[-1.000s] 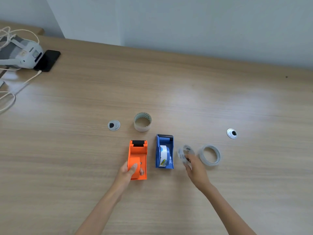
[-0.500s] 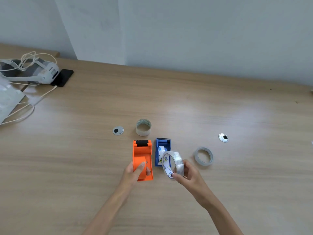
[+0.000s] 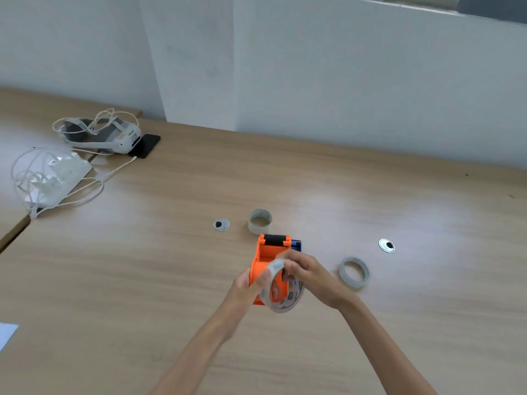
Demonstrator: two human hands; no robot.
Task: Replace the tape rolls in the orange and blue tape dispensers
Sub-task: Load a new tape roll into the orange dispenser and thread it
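Gripping the orange tape dispenser [image 3: 269, 253] from its left side, the left hand [image 3: 246, 283] has its fingers curled behind the body, and its thumb lies across the near rim of the clear tape roll [image 3: 285, 307]. The right hand [image 3: 309, 276] is bent in from the other side, fingers tightly curled, fingertips [image 3: 286, 265] pinching the top edge of that same roll. The roll stands on edge against the dispenser's right face, so orange plastic shows through its open core; blue print runs along its inner liner. I cannot tell whether the dispenser's base rests on the table [image 3: 370, 195] or is lifted. Its black roller end points away from the person.

Only 1 corner of the blue tape dispenser [image 3: 296, 244] shows, just behind the orange one. A beige tape roll [image 3: 259, 222] stands just beyond them, and a thinner pale roll [image 3: 353, 272] lies near the right wrist. 2 round metal grommets [image 3: 221, 224] [image 3: 386, 245] sit in the tabletop. Far left are a white headset [image 3: 114, 136], a black phone [image 3: 146, 145] and a white packet [image 3: 57, 178] tangled in cables.
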